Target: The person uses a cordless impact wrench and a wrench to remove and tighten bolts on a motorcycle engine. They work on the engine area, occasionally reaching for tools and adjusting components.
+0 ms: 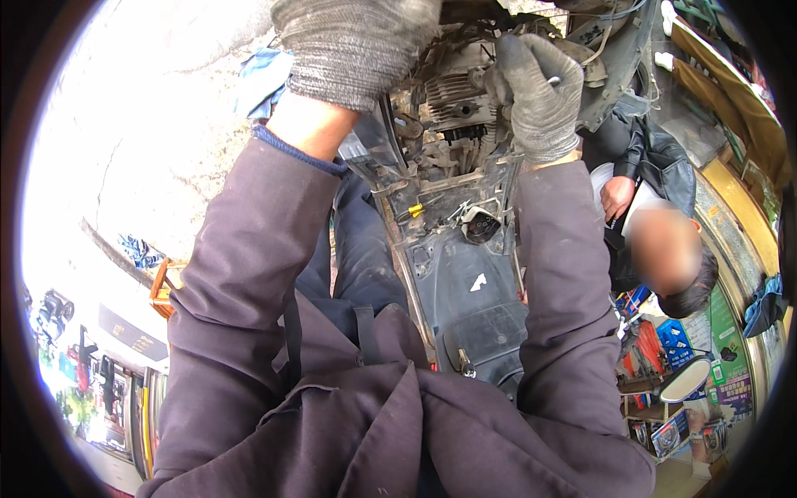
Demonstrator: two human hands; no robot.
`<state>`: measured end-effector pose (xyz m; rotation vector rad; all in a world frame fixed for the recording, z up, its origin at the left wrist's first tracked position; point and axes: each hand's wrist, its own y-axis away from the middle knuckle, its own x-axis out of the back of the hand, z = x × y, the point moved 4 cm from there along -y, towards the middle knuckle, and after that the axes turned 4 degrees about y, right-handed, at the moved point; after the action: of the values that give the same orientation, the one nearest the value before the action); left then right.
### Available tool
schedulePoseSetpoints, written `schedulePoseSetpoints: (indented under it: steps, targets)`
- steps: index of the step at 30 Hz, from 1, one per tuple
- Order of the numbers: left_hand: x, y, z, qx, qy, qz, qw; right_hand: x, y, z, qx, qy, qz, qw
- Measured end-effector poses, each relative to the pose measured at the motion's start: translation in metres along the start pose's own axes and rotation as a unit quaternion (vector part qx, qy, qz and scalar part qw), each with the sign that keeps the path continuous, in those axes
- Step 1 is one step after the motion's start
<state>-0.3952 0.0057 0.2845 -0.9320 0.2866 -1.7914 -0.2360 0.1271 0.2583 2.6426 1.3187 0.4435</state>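
Both my hands wear grey knit gloves and reach over a partly stripped scooter, its finned engine (444,100) laid bare. My left hand (353,50) is at the top edge, left of the engine; its fingers are out of the picture. Close to the engine's right side, my right hand (544,95) is closed, with the thumb and fingers drawn together. A small pale bit (554,80) shows at its fingers, too small to name. Below the engine lie a yellow-handled tool (413,212) and a round black part (480,226) on the scooter's dark plastic body (452,274).
Another person's hand (616,197) and dark sleeve are close at the right, beyond my right forearm. Shelves with boxed goods (671,436) stand at the lower right. On the left are a wooden stool (163,286) and a blue cloth (264,79). Loose cables hang near the upper right.
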Motion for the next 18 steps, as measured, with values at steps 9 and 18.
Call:
schedulePoseSetpoints:
  steps: [9,18]
  targets:
    - [-0.007,0.013,-0.013,0.020,-0.007,0.019,1.000,0.002,0.021,0.004,0.007,-0.060,0.039,0.997]
    - [-0.009,0.020,-0.017,0.068,0.035,0.012,0.997,0.004,0.028,-0.011,0.130,-0.126,0.013,0.983]
